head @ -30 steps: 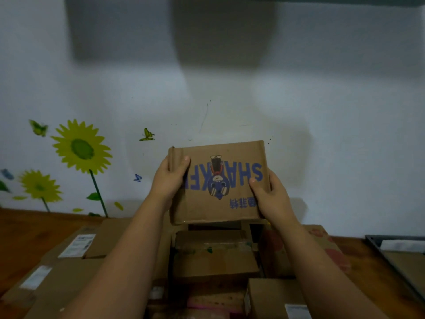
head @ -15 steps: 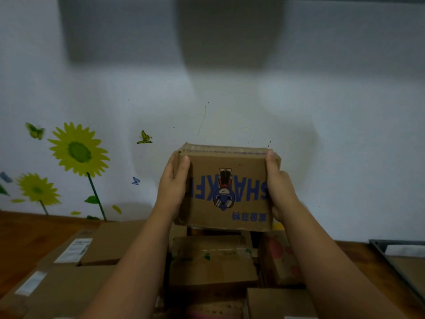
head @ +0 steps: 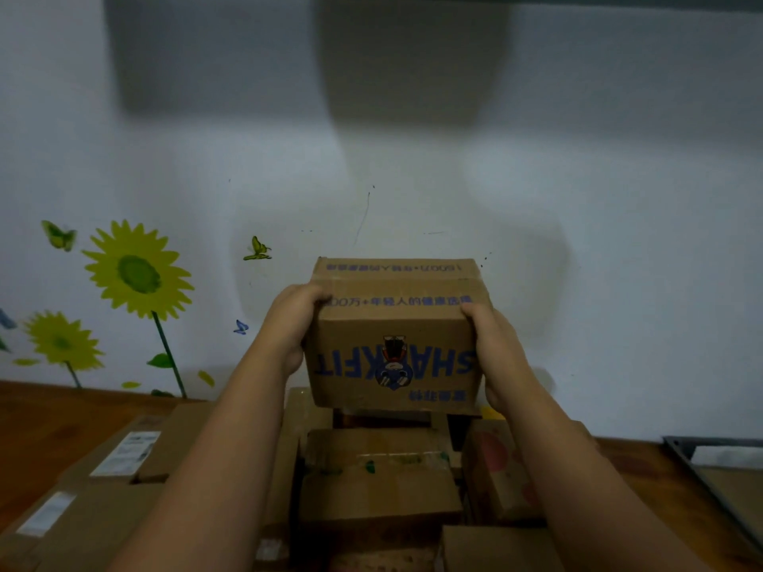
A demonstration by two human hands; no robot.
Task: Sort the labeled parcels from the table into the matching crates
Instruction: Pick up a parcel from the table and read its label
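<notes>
A brown cardboard parcel with upside-down blue "SHARKFIT" lettering and a cartoon figure is lifted above the pile, in front of the white wall. My left hand grips its left side with the fingers curled over the top edge. My right hand grips its right side the same way. The top face with a taped seam and blue print now shows. I see no shipping label on the visible faces.
Below lie several cardboard parcels: a taped one in the middle, flat ones with white labels at left, one with pink print at right. A dark crate stands at the right edge on the wooden table. Sunflower stickers decorate the wall.
The parcel has tipped its top toward me, so its top face came into view. Both hands shifted from its front face to its sides and top edge.
</notes>
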